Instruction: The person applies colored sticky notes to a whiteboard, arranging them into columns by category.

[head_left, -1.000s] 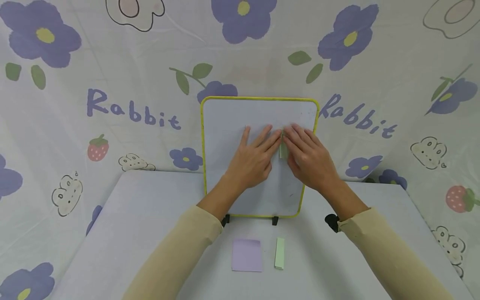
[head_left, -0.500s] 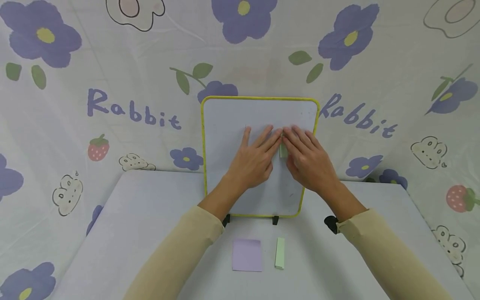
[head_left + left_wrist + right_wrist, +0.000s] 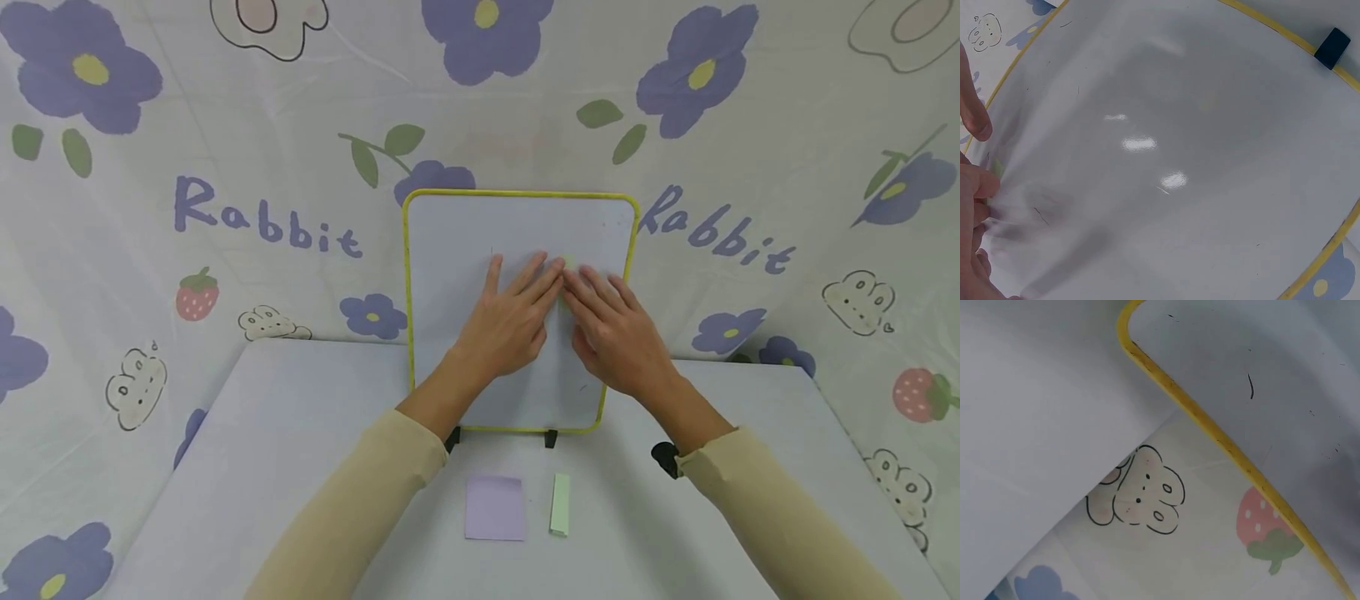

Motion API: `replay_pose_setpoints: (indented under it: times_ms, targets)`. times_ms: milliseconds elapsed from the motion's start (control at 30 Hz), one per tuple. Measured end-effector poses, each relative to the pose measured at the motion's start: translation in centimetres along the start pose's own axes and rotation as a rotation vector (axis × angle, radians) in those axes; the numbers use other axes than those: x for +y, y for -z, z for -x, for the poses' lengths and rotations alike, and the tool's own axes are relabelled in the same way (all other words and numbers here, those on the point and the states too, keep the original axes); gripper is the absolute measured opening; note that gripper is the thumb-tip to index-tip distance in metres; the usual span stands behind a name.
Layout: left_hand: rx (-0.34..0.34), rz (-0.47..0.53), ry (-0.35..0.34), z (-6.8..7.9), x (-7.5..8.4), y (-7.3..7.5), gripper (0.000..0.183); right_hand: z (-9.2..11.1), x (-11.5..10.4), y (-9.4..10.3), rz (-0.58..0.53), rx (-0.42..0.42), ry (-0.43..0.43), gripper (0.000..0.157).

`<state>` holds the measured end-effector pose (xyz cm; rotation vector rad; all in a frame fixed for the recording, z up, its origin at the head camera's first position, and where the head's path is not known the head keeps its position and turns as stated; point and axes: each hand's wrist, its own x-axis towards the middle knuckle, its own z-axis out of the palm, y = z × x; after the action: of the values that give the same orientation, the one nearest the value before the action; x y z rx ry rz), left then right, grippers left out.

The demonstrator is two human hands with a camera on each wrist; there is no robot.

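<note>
A whiteboard [image 3: 450, 225] with a yellow rim stands upright on small black feet. On its upper right part is a narrow pale green paper strip [image 3: 567, 261], mostly covered by fingers; a bit of the green strip [image 3: 998, 167] also shows at the left of the left wrist view. My left hand [image 3: 501, 321] lies against the board with fingers extended, index fingertip at the strip's left edge. With its fingers nearly straight and close together, my right hand [image 3: 617, 329] presses over the strip from the right. Both sets of index fingertips almost meet. The right wrist view shows no hand.
On the white table [image 3: 315, 417] before the board lie a square purple sticky-note pad [image 3: 495, 508] and a slim pale green note pad [image 3: 559, 505]. A black foot [image 3: 551, 438] juts forward under the board. Printed cloth [image 3: 525, 125] hangs behind.
My right hand has slid slightly down along the green strip, so the strip's top end now shows above the fingertips and its lower end is covered. The left hand stays put.
</note>
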<state>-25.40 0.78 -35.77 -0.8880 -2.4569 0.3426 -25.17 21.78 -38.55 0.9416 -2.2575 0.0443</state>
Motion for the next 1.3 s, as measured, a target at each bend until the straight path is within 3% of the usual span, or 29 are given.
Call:
replay_pose_setpoints:
  times_ms: [567,767,1033,1300]
  targets:
    - [-0.037,-0.005,-0.007,0.4,0.1,-0.1,0.065,0.8,-0.4,-0.4,-0.019,0.002,0.022,0.055]
    - [-0.008,0.022,-0.029,1.2,0.3,-0.1,0.062,1.4,-1.1,0.1,-0.05,0.006,0.024,0.055]
    - [0.07,0.102,-0.122,4.4,1.0,0.0,0.058,4.1,-3.2,0.9,-0.146,-0.016,0.047,0.056]
    - [-0.047,0.149,-0.212,9.6,3.0,-1.8,0.059,8.3,-6.2,0.4,-0.344,-0.117,0.045,0.064]
